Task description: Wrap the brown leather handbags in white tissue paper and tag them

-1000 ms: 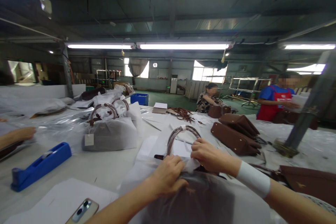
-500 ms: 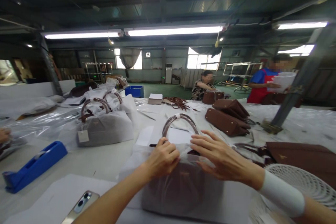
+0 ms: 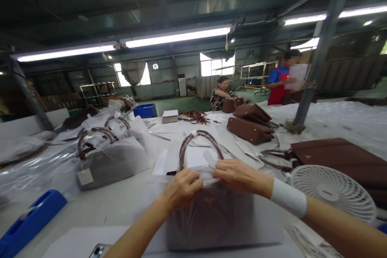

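Note:
A brown handbag [image 3: 211,221] stands upright in front of me, its body covered by thin translucent wrapping [image 3: 207,178]. Its arched handle [image 3: 184,149], wound in clear film, rises out of the top. My left hand [image 3: 184,188] is closed on the wrapping at the bag's top edge, left of the middle. On the other side, my right hand [image 3: 236,174] pinches the same wrapping below the handle's right end. The fingertips of both hands are partly hidden. A white sleeve band [image 3: 288,197] covers my right forearm.
Wrapped handbags [image 3: 116,163] stand at left, near a blue tape dispenser [image 3: 33,221] and a phone [image 3: 99,250]. To the right are a white fan [image 3: 332,189] and unwrapped brown bags [image 3: 332,155]. Two people work beyond the table, by a metal post [image 3: 314,64].
My right hand, earlier with fingers spread over the bag's top, has closed on the wrapping. My left hand keeps its hold. The view has turned right and tilted.

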Demonstrator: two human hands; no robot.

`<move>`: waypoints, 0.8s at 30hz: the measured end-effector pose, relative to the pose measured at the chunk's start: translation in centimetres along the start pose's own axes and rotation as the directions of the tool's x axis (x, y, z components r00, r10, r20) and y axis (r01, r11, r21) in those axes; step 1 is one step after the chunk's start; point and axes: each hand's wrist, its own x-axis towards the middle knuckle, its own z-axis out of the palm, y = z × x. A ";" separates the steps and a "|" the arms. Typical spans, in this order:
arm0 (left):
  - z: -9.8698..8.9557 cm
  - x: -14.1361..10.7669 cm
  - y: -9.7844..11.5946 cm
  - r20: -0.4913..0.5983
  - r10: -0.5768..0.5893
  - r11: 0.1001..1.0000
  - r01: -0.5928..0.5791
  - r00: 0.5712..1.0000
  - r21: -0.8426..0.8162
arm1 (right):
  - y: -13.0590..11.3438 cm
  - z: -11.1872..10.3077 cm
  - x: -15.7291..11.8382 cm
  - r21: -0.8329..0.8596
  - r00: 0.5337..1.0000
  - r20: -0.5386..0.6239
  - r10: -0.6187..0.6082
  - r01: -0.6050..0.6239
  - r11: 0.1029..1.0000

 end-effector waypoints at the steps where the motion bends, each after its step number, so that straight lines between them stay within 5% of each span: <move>1: 0.0 -0.1 0.0 -0.005 -0.001 1.000 0.001 1.000 -0.005 | -0.4 0.2 -0.4 -0.001 1.000 -0.011 0.016 -0.016 1.000; 8: 0.0 0.3 0.7 -0.081 -0.016 0.999 0.012 0.997 -0.053 | -2.1 2.4 -2.0 0.038 0.983 -0.172 0.059 -0.053 0.998; 16: 0.4 -0.2 3.5 -0.140 0.033 0.991 -0.013 0.990 0.136 | -2.4 2.3 -3.5 -0.117 0.970 -0.231 -0.075 0.049 0.992; 20: 1.4 -1.9 4.9 -0.174 -0.061 0.984 0.089 0.983 0.155 | -3.2 3.0 -4.9 -0.155 0.936 -0.341 -0.091 0.040 0.987; 24: 3.1 -3.5 6.5 -0.191 -0.185 0.939 0.230 0.964 0.256 | -4.7 5.2 -6.3 -0.211 0.913 -0.408 -0.002 -0.093 0.973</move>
